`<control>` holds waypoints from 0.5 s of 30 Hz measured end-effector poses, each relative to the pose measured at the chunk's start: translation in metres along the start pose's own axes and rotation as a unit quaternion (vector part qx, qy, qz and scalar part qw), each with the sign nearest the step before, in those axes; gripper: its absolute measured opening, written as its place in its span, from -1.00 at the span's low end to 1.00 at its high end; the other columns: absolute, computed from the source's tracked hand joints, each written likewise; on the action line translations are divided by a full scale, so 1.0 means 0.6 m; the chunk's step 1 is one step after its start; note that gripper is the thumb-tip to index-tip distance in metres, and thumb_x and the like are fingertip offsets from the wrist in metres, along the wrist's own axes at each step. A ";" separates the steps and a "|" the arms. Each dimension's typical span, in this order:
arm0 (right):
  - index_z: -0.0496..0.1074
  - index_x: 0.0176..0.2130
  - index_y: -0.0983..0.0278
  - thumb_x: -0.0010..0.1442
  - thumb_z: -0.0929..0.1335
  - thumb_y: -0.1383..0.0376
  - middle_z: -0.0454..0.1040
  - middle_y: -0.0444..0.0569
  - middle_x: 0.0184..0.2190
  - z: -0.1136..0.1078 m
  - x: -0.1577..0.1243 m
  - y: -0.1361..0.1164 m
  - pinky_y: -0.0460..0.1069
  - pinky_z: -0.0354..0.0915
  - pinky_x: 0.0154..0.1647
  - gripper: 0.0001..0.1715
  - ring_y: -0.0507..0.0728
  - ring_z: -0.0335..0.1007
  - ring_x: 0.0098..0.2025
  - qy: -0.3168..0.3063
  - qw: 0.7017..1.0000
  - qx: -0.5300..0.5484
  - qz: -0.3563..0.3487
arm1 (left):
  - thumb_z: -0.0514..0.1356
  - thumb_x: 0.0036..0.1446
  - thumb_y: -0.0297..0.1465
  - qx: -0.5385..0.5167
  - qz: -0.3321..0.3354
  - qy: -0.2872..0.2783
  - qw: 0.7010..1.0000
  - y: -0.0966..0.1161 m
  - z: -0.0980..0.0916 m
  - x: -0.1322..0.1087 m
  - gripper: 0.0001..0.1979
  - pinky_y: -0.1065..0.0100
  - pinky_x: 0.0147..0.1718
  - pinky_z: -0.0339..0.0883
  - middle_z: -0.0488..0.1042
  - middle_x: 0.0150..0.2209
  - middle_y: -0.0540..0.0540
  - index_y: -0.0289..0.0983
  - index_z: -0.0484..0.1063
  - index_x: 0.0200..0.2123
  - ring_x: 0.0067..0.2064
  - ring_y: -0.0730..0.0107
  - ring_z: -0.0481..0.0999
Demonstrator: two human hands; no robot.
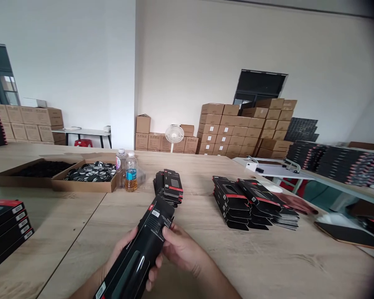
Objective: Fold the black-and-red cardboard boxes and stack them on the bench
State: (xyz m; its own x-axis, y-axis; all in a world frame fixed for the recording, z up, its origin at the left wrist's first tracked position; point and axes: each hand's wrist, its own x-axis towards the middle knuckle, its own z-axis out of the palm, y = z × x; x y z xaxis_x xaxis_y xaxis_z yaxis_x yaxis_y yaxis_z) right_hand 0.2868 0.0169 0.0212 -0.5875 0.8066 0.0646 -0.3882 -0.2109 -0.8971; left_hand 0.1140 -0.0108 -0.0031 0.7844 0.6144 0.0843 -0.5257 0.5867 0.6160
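Both of my hands are on a long black box [140, 253] with red and white marks, tilted above the near part of the wooden table [187, 245]. My left hand [121, 249] wraps round the box from beneath, its fingertips showing at the right edge. My right hand [177, 245] grips the far right side, with the thumb on the top face. Just beyond the box lies a stack of flat black cartons [168, 187]. Farther right are stacks of black cartons [232, 201] with flaps sticking out.
Two open trays, one with black items [6, 177] and one with round black-and-white pieces [90, 172], stand at the left beside a bottle [131, 172]. Finished-looking black boxes [8, 232] are stacked at the near left. A dark board [349, 235] lies at right.
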 end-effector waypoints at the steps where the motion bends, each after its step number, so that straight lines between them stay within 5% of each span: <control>1: 0.46 -0.38 0.30 -0.07 0.52 -0.08 0.42 -0.16 -0.61 0.002 0.003 0.008 -0.08 0.15 -0.52 -0.48 0.00 0.25 -0.62 0.012 1.000 0.018 0.005 | 0.08 0.04 0.20 0.018 -0.014 0.018 1.000 -0.003 0.007 0.001 -0.22 0.31 -0.41 0.42 0.56 -0.26 -0.28 -0.45 0.55 -0.17 -0.39 0.28 0.54; 4: 0.50 -0.36 0.29 -0.07 0.55 0.01 0.47 -0.17 -0.60 0.003 0.014 0.011 -0.05 0.26 -0.46 -0.55 0.01 0.30 -0.61 0.113 0.993 0.034 -0.030 | 0.06 0.05 0.21 0.132 0.032 0.157 0.978 -0.002 0.035 0.003 -0.26 0.26 -0.27 0.39 0.58 -0.28 -0.23 -0.37 0.57 -0.18 -0.30 0.19 0.55; 6: 0.54 -0.30 0.30 -0.10 0.57 0.05 0.58 -0.06 -0.43 -0.001 0.019 -0.002 0.00 0.35 -0.28 -0.55 0.09 0.46 -0.43 0.175 0.982 0.004 -0.073 | 0.13 0.10 0.11 0.273 0.105 0.250 0.923 0.003 0.048 0.005 -0.40 0.32 -0.25 0.35 0.58 -0.33 -0.16 -0.33 0.58 -0.25 -0.27 0.22 0.52; 9: 0.56 -0.20 0.30 -0.09 0.56 0.01 0.62 0.04 -0.24 -0.005 0.021 -0.018 0.10 0.36 -0.11 -0.46 0.22 0.51 -0.19 0.224 0.967 -0.059 -0.107 | 0.24 0.09 -0.02 0.420 0.139 0.271 0.855 0.010 0.049 0.011 -0.55 0.39 -0.37 0.29 0.56 -0.41 -0.10 -0.34 0.55 -0.40 -0.37 0.31 0.46; 15: 0.53 -0.14 0.29 -0.03 0.53 0.00 0.61 -0.01 -0.29 0.031 0.012 0.020 0.11 0.39 -0.15 -0.45 0.21 0.52 -0.25 0.131 0.986 -0.085 -0.056 | 0.38 -0.11 -0.07 0.271 0.166 0.377 0.870 0.040 0.037 0.009 -0.59 0.38 -0.51 0.34 0.54 -0.57 -0.08 -0.36 0.53 -0.46 -0.54 0.35 0.47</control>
State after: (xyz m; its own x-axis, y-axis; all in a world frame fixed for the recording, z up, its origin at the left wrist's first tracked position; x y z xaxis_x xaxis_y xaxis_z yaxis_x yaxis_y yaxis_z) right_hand 0.2649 0.0100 0.0191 -0.3355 0.9392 0.0730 -0.3032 -0.0342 -0.9523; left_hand 0.1130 -0.0051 0.0296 0.0715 0.9940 -0.0834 -0.2892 0.1006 0.9520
